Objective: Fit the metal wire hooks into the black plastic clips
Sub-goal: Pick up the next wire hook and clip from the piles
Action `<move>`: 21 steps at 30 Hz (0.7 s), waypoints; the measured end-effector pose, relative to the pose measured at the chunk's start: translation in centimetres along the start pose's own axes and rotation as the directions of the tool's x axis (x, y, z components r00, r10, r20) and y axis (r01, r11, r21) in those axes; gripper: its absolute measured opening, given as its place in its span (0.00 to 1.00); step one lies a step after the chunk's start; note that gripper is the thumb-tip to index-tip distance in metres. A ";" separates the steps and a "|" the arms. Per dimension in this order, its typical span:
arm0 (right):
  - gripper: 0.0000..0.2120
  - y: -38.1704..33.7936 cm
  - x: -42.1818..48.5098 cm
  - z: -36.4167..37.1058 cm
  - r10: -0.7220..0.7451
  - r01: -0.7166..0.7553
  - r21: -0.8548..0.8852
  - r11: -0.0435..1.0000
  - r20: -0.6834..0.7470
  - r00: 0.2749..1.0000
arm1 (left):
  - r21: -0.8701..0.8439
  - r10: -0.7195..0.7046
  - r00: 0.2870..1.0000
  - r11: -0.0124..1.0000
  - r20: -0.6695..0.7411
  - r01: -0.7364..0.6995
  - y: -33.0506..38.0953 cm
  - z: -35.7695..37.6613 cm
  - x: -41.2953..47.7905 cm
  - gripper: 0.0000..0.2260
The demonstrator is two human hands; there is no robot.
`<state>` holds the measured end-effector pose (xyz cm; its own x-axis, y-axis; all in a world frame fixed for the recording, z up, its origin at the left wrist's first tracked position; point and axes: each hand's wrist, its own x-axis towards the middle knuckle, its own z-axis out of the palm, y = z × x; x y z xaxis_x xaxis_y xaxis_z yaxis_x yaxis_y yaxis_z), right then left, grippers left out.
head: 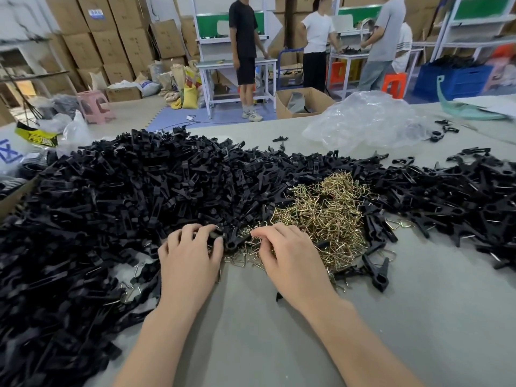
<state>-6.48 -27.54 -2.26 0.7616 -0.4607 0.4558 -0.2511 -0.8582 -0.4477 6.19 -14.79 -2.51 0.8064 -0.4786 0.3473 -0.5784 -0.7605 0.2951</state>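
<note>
Left grip (192, 255) curls tight round a black clip (233, 241). Right grip (287, 258) curls down into the wire hooks (321, 219); whether it pinches 1 is unclear.

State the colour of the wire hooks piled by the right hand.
The wire hooks are shiny brass-gold, shown best in the head view.

Bare table (279, 344) lies open at 6 o'clock of the left hand (192, 258) and right hand (287, 255), between the forearms, and widens toward 4 o'clock. From 7 round to 12 o'clock a deep clip pile (111, 205) walls the way. The hook heap (321, 213) blocks 1 o'clock and touches the right hand. A clip band (460, 202) closes 2 to 3 o'clock, with a lone clip (375, 270) nearer. Beyond the piles at 12 o'clock a bare strip of table reaches the plastic bag (363, 118).
</note>
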 end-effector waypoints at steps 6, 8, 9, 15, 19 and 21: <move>0.13 0.1 0.1 0.0 0.004 -0.004 0.025 1.000 -0.011 1.000 | 0.004 0.001 1.000 1.000 -0.014 -0.001 -0.1 0.0 0.0 0.10; 0.12 0.1 0.1 0.0 0.004 -0.003 0.031 1.000 -0.018 1.000 | -0.026 0.005 1.000 1.000 0.027 -0.005 -0.3 0.0 0.0 0.11; 0.12 0.1 0.1 -0.1 0.005 -0.004 0.036 0.999 -0.018 1.000 | -0.041 0.003 0.999 0.999 0.051 0.000 -0.4 -0.1 0.0 0.11; 0.12 0.1 0.1 -0.3 0.013 -0.011 0.065 0.998 -0.023 1.000 | 0.001 -0.016 1.000 1.000 0.003 0.016 -0.7 -1.2 -0.6 0.12; 0.13 -0.1 0.0 -0.5 0.017 -0.015 0.092 0.996 -0.027 0.999 | -0.048 -0.006 1.000 0.999 0.020 0.007 -1.0 -1.4 -0.6 0.13; 0.13 -0.1 0.0 -0.6 0.019 -0.016 0.105 0.994 -0.029 0.999 | -0.126 0.050 0.999 0.991 0.018 -0.048 -1.1 -1.5 -0.8 0.11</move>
<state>-6.81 -27.62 -1.73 0.7387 -0.4835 0.4696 -0.1994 -0.8223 -0.5330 5.98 -12.95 -1.77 0.7784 -0.5244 0.3453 -0.6271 -0.6751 0.3885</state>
